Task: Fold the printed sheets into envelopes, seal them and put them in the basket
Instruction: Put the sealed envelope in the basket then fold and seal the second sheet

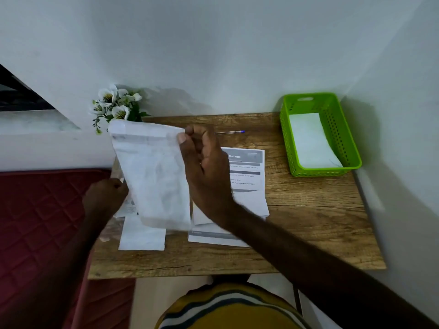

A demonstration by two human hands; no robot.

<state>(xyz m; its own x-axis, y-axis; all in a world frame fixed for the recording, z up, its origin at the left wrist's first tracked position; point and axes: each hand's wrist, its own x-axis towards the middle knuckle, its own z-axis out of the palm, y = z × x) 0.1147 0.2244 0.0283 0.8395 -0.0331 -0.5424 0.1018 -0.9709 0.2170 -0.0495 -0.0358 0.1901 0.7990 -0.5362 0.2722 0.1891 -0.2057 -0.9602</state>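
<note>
I hold a white envelope (152,174) upright above the left half of the wooden table (308,222). My right hand (204,167) pinches its top right corner at the folded flap. My left hand (107,193) grips its left edge lower down. Dark print shows faintly through the paper. Printed sheets (247,172) lie on the table behind my right hand, one headed "Railings". More white envelopes (142,236) lie flat below the held one. The green basket (342,129) stands at the back right corner with one white envelope (311,141) inside.
A blue-capped pen (231,132) lies near the table's back edge. White artificial flowers (116,104) stand at the back left by the wall. A red quilted mattress (42,222) borders the table on the left. The wall runs close along the right side.
</note>
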